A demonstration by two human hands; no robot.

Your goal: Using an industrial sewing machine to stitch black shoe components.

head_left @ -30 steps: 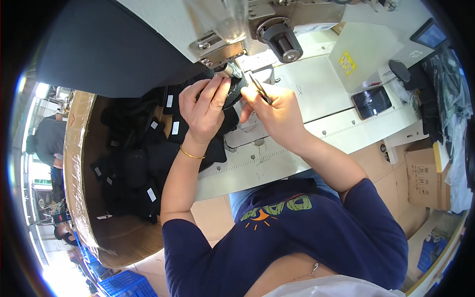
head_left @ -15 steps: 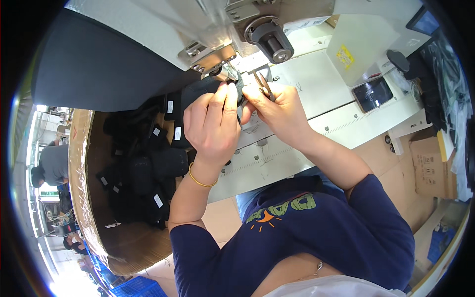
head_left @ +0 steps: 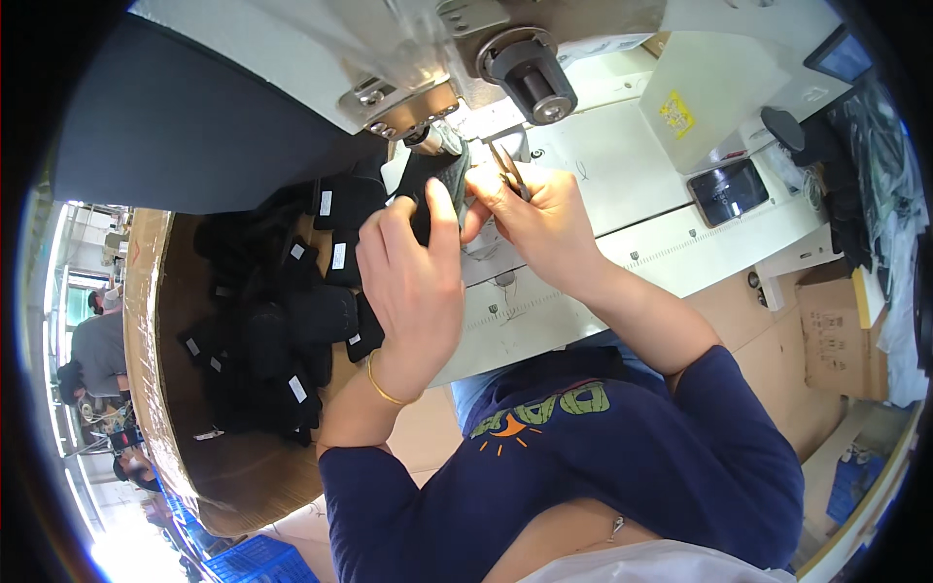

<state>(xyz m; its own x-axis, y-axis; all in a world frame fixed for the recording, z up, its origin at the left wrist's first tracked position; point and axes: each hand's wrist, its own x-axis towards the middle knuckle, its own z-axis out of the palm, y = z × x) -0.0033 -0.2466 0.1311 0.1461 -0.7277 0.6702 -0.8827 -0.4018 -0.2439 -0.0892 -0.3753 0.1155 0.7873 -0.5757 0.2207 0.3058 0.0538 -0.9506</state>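
Observation:
A black fabric piece (head_left: 418,185) with a grey curved edge lies under the head of a sewing machine (head_left: 413,112). Over its near side rests my left hand (head_left: 413,277), its fingers stretched and apart, the index finger by the grey edge; the thumb is hidden. Small dark scissors (head_left: 509,170) are gripped in my right hand (head_left: 535,219), blades pointing up and away. The right thumb and fingertips are close to the fabric's right edge; whether they also pinch it I cannot tell.
To the left, a large cardboard box (head_left: 146,360) holds several black fabric items (head_left: 282,330) with white labels. A phone (head_left: 729,189) lies on the white machine table (head_left: 603,185) at right. Blue crates (head_left: 260,562) stand at lower left; another cardboard box (head_left: 841,330) is on the right.
My left hand has loosened from its pinch near the machine head and drawn slightly back, fingers spreading. More of the black fabric shows. My right hand has shifted slightly left with the scissors.

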